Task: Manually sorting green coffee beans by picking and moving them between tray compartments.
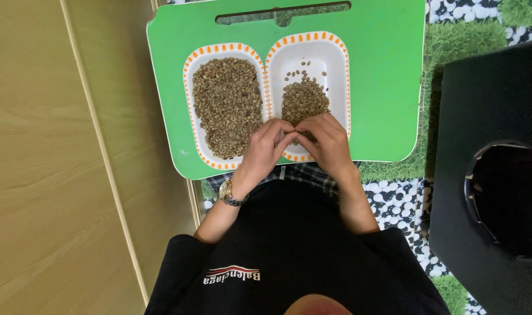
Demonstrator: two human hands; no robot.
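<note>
My left hand point(267, 147) and right hand point(326, 142) meet fingertip to fingertip, pinching small brown-green beans point(304, 99) over the near end of the right-hand white, orange-rimmed tray point(336, 55), and a loosened pinch could, I judge, scatter them onto the green plastic board point(382, 87).

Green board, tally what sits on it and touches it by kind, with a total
White trays: 2, left tray and right tray, both on the green board
Bean heaps: 2, left heap and right heap
Hands: 2, left hand and right hand, at the right tray
Total: 6
</note>
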